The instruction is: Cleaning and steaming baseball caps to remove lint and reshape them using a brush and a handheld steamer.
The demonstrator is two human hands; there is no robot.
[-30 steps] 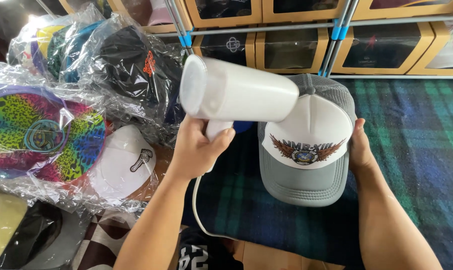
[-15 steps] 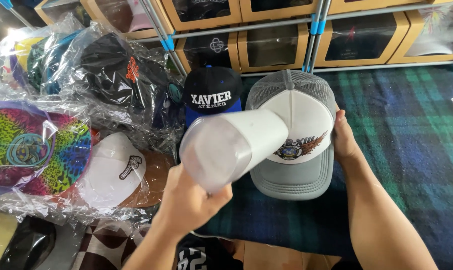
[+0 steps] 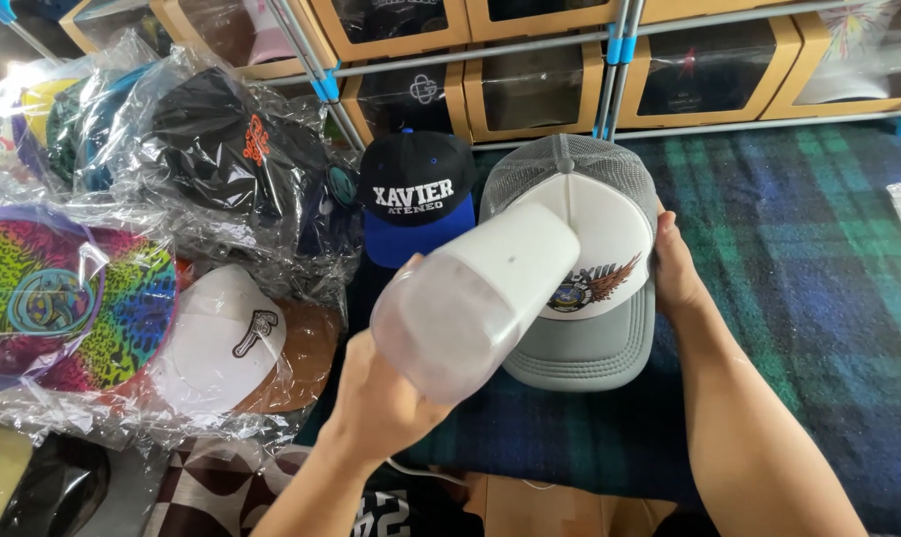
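My left hand is curled tight in a fist, and my right hand is flat with fingers straight.

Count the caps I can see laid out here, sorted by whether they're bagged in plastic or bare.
Bare caps: 2, the grey and white cap and the black and blue cap.
Clearly visible bagged caps: 3, the rainbow cap, the white and brown cap and the black cap.
Total: 5; further bagged ones are too hidden to count.
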